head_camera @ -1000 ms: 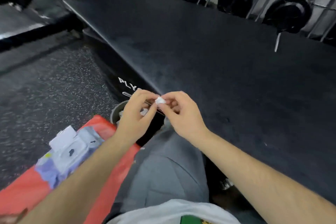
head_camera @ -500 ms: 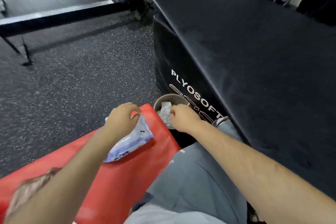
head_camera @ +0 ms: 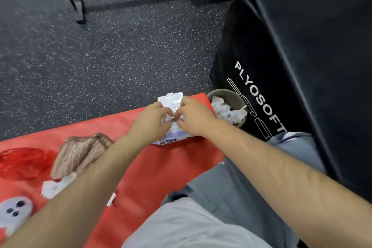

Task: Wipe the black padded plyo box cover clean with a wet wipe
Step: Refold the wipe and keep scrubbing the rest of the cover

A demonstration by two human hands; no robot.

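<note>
plyo box cover [head_camera: 302, 46], black with white plyosoft lettering, stands right of the grip, apart from both hands. the hands meet on the wet wipe pack [head_camera: 171, 138] lying on the red bench [head_camera: 161, 167]. the left hand [head_camera: 150, 122] curls onto its top and the right hand [head_camera: 196, 119] pinches at the opening, each grip clamped on the pack. blur hides whether a wipe is caught. the white lid [head_camera: 171, 99] stands flipped up just beyond the grip. a small bin [head_camera: 227, 93] of crumpled wipes [head_camera: 223, 109] sits just right of it.

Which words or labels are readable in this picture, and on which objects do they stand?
"PLYOSOFT": white letters on the side of the black plyo box cover.
Blue print on the wet wipe pack: too blurred to read.
No other text is legible.
</note>
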